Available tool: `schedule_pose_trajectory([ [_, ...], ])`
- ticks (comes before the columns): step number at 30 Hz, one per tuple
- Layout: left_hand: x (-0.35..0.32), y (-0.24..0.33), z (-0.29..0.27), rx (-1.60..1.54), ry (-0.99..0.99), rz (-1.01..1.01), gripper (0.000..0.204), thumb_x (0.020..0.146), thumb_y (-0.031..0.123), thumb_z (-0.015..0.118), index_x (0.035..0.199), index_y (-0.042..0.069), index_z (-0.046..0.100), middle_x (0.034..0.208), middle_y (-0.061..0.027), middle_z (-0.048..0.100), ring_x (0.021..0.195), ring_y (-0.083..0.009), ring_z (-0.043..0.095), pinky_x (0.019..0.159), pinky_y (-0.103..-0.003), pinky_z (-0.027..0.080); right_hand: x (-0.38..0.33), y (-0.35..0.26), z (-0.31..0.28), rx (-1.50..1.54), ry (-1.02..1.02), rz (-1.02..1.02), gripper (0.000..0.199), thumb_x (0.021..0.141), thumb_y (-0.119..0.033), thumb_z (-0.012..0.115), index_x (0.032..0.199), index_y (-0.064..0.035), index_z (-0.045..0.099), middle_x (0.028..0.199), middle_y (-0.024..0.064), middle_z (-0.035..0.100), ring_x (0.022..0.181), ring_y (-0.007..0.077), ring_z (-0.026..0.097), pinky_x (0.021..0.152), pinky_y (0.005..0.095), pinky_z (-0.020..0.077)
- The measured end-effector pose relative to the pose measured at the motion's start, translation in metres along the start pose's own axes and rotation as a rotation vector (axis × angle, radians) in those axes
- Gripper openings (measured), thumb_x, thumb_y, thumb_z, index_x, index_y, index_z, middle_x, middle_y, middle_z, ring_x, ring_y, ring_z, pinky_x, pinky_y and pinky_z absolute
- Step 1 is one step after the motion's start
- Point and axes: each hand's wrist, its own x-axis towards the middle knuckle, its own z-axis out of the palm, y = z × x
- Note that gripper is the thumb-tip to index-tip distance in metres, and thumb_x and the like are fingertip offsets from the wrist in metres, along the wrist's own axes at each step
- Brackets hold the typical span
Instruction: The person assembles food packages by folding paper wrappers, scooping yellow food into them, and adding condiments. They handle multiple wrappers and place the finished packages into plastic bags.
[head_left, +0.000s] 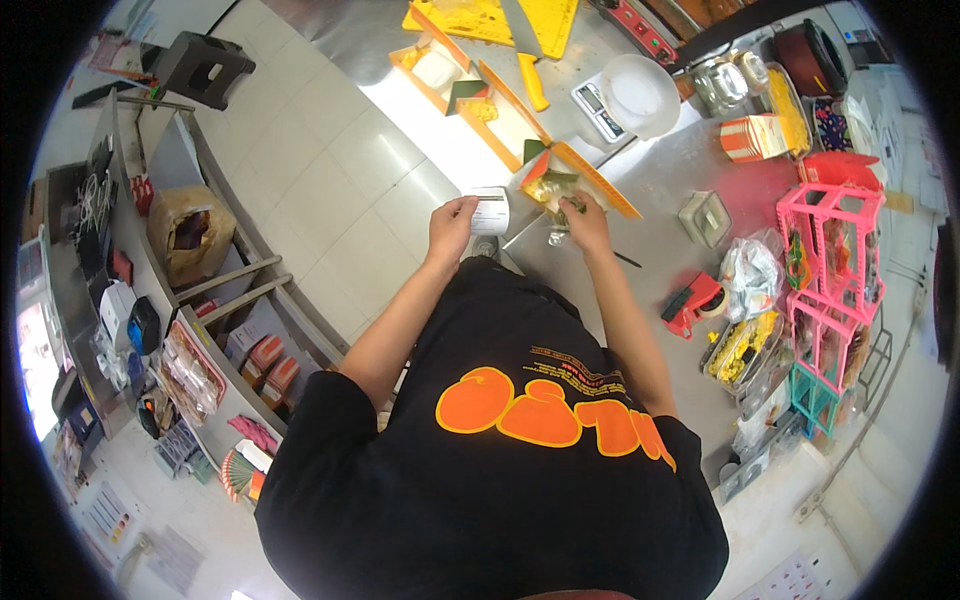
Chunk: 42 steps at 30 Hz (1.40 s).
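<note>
My left hand (452, 230) is closed on a small white printed paper slip (491, 214), held beside the counter's edge. My right hand (588, 224) reaches down at the near end of an orange-sided food box (598, 180), fingers pinched together beside clear plastic and dark green pieces. What these fingers hold is too small to make out. Red, yellow and green food (546, 184) lies in that box. Farther off, two more orange-sided boxes stand in line: a middle one (508, 98) with yellow food and a far one (432, 28) with a white block.
Beyond the boxes lie a yellow-handled knife (532, 82) and a yellow cutting board (556, 18). Right of them are a digital scale (598, 112), a striped carton (752, 138), a clear tub (706, 218), a red tape dispenser (692, 304) and pink baskets (822, 318). Shelving (240, 270) stands left.
</note>
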Motion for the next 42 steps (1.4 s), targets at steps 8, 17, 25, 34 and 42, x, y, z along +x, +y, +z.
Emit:
schedule_pose_trajectory([
  [8,-0.020,0.006,-0.018,0.342,-0.029,0.368,0.034,0.090,0.025,0.066,0.108,-0.004,0.067,0.099,-0.0132,0.067,0.093,-0.0251,0.064,0.085,-0.033,0.048,0.009,-0.001,0.007,0.315,-0.035,0.106,0.051,0.089,-0.034,0.066,0.123,0.0017,0.055,0.113,0.0148,0.061,0.100,0.0225,0.060,0.087,0.0327,0.0471],
  [17,-0.032,0.039,0.005,0.414,-0.226,0.484,0.033,0.089,0.025,0.068,0.105,-0.004,0.065,0.095,-0.0158,0.065,0.091,-0.0250,0.063,0.080,-0.035,0.048,-0.062,-0.102,0.022,0.442,-0.382,0.157,0.044,0.095,-0.035,0.061,0.128,-0.0097,0.049,0.105,0.0033,0.055,0.085,0.0097,0.050,0.072,0.0244,0.0406],
  [25,0.071,0.062,-0.052,0.528,0.174,0.443,0.046,0.093,0.041,0.057,0.093,-0.004,0.067,0.084,-0.0217,0.065,0.080,-0.0341,0.064,0.074,-0.042,0.049,-0.062,-0.062,0.015,0.375,-0.382,0.133,0.052,0.090,-0.025,0.066,0.134,-0.0054,0.047,0.123,0.0131,0.055,0.102,0.0191,0.056,0.080,0.0332,0.0479],
  [34,0.208,0.122,-0.046,0.908,0.453,0.572,0.059,0.082,0.042,0.068,0.121,-0.002,0.060,0.128,-0.0220,0.054,0.120,-0.0352,0.050,0.098,-0.046,0.042,-0.082,-0.031,0.011,0.430,-0.314,0.231,0.053,0.089,-0.021,0.066,0.135,-0.0027,0.044,0.118,0.0138,0.057,0.099,0.0188,0.057,0.080,0.0318,0.0474],
  [42,0.108,0.040,-0.071,0.380,0.638,0.541,0.042,0.083,0.022,0.067,0.113,-0.007,0.062,0.112,-0.0221,0.060,0.107,-0.0376,0.057,0.095,-0.042,0.045,-0.062,-0.038,0.016,0.543,-0.226,0.068,0.036,0.088,-0.007,0.063,0.121,-0.0007,0.050,0.085,0.0035,0.057,0.076,0.0135,0.055,0.066,0.0248,0.0428],
])
